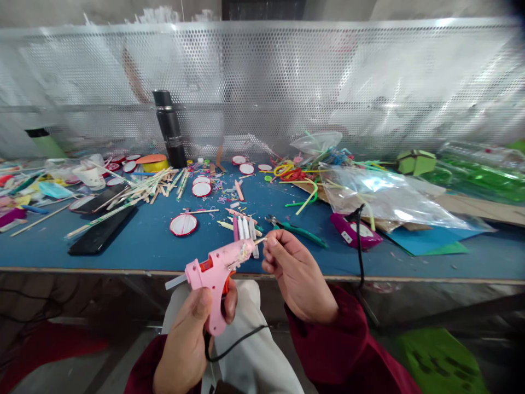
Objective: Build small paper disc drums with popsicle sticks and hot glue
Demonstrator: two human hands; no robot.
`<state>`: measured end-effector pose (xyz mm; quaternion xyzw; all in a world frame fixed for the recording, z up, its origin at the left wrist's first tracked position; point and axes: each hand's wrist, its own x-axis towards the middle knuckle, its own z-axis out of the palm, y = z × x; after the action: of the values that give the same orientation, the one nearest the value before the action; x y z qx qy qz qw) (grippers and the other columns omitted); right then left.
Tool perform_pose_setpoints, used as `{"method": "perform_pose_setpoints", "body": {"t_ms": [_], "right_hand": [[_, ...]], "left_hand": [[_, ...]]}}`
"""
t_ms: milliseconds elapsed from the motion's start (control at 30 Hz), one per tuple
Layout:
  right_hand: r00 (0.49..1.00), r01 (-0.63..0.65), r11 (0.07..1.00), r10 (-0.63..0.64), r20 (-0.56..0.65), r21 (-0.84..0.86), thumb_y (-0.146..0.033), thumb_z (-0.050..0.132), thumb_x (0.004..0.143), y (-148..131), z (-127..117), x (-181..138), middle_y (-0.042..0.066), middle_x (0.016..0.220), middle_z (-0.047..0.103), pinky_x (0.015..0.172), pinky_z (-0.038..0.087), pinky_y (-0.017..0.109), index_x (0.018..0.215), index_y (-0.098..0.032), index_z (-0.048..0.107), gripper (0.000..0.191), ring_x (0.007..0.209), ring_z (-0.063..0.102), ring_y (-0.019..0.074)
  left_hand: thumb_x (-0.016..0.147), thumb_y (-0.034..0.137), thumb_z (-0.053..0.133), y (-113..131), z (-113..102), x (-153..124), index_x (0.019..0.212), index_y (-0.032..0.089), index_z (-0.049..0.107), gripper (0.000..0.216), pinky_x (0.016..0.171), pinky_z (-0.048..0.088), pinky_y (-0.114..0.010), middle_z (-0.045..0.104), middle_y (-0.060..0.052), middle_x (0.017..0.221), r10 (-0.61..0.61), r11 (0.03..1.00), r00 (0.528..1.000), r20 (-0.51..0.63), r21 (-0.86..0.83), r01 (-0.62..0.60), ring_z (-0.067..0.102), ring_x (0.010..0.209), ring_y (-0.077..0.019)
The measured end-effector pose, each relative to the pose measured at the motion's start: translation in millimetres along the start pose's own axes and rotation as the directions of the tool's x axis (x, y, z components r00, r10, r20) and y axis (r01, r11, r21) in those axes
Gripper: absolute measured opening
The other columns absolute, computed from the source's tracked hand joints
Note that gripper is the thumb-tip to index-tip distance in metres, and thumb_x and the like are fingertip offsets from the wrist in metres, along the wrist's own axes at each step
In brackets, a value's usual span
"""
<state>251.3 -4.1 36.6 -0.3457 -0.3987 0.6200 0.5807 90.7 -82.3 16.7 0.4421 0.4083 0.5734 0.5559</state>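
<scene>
Gluing, I judge: my left hand (pixel 184 345) grips the glue gun (pixel 213 271), my right hand (pixel 299 279) pinches what looks like a stick (pixel 260 239) at its nozzle, so a gentle squeeze is called for.

Our left grip (pixel 191 336) rises from the lower edge, low and near the middle. Its thumb lies along the near side and its fingers are curled tight round the handle of the glue gun (pixel 215 268), forefinger at the trigger. Our right grip (pixel 297 279) sits just beside it, a little higher, back of the hand up, with thumb and forefinger pinched on a thin stick (pixel 260 239). Both forearms angle inward in dark red sleeves. The two grips do not touch.
</scene>
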Motion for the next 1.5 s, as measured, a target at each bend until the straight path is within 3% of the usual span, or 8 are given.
{"method": "perform_pose_setpoints", "body": {"t_ms": [267,600,867,1000,1100,1200,1300,1500], "right_hand": [[1.000,0.004,1.000,-0.004,-0.018,0.007,-0.046,0.080,0.078,-0.7,0.1,-0.4,-0.004,0.070,0.046,0.053,0.034,0.020,0.078,-0.019,0.059,0.034,0.063,0.036,0.0089],[1.000,0.005,1.000,-0.005,-0.029,0.008,-0.046,0.080,0.078,-0.7,-1.0,-1.9,-0.004,0.069,0.046,0.053,0.034,0.020,0.078,-0.019,0.059,0.033,0.063,0.037,0.0089],[0.997,0.031,0.994,-0.022,-0.080,0.109,-0.042,0.085,0.074,-15.1,-4.6,-2.3,-0.003,0.077,0.046,0.052,0.036,0.018,0.077,-0.019,0.060,0.033,0.065,0.038,0.0082],[0.994,0.049,0.987,-0.033,-0.102,0.152,-0.038,0.088,0.069,-32.6,-13.4,-0.8,-0.003,0.079,0.045,0.051,0.036,0.017,0.078,-0.020,0.062,0.034,0.065,0.039,0.0073],[0.991,0.099,0.992,-0.092,-0.100,0.071,-0.037,0.089,0.068,-48.8,-22.9,3.8,-0.003,0.080,0.046,0.052,0.037,0.017,0.079,-0.020,0.062,0.033,0.066,0.040,0.0076],[0.973,0.206,0.968,-0.218,-0.071,-0.145,-0.040,0.085,0.073,-69.4,-33.5,11.6,-0.003,0.076,0.048,0.053,0.039,0.019,0.078,-0.021,0.063,0.030,0.066,0.041,0.0089],[0.943,0.303,0.904,-0.330,-0.040,-0.303,-0.042,0.084,0.076,-92.9,-42.4,17.8,-0.002,0.074,0.049,0.054,0.039,0.020,0.080,-0.022,0.066,0.027,0.066,0.043,0.0101],[0.950,0.284,0.937,-0.304,-0.075,-0.203,-0.038,0.086,0.073,-121.4,-52.1,14.7,-0.002,0.079,0.051,0.056,0.040,0.023,0.076,-0.022,0.063,0.028,0.069,0.045,0.0103]], "left_hand": [[0.085,0.073,0.055,8.1,2.3,-0.1,0.073,0.014,0.062,0.060,0.046,0.023,-0.027,0.051,-0.003,0.064,-0.049,0.999,0.999,-0.008,-0.020,0.049,0.032,0.050,-0.0100],[0.085,0.072,0.056,8.4,2.5,0.1,0.074,0.013,0.066,0.061,0.053,0.033,-0.026,0.054,-0.004,0.065,-0.052,0.998,0.999,-0.013,-0.034,0.051,0.039,0.056,-0.0115],[0.084,0.064,0.064,-9.6,-2.4,4.5,0.102,0.014,0.069,0.054,0.065,0.044,-0.029,0.067,-0.010,0.090,-0.050,0.990,0.996,-0.067,-0.134,0.041,0.056,0.074,-0.0180],[0.089,0.055,0.064,-20.1,0.3,11.6,0.117,0.018,0.065,0.046,0.070,0.046,-0.029,0.068,-0.009,0.103,-0.008,0.999,0.998,-0.067,-0.046,0.005,0.059,0.080,-0.0181],[0.093,0.049,0.060,-10.0,13.1,25.6,0.117,0.021,0.062,0.037,0.072,0.046,-0.028,0.066,-0.006,0.100,0.101,0.980,0.994,-0.037,0.173,-0.093,0.058,0.083,-0.0178],[0.095,0.041,0.059,3.1,31.2,44.0,0.115,0.022,0.060,0.028,0.076,0.047,-0.031,0.064,-0.006,0.106,0.229,0.838,0.971,0.065,0.494,-0.231,0.058,0.088,-0.0193],[0.093,0.033,0.062,7.0,50.3,60.2,0.110,0.022,0.060,0.020,0.087,0.047,-0.039,0.063,-0.008,0.111,0.320,0.567,0.931,0.179,0.751,-0.339,0.056,0.103,-0.0257],[0.092,0.032,0.065,-5.5,84.9,87.6,0.103,0.019,0.061,0.018,0.095,0.046,-0.046,0.063,-0.009,0.103,0.334,0.141,0.881,0.334,0.907,-0.397,0.057,0.105,-0.0291]]}}
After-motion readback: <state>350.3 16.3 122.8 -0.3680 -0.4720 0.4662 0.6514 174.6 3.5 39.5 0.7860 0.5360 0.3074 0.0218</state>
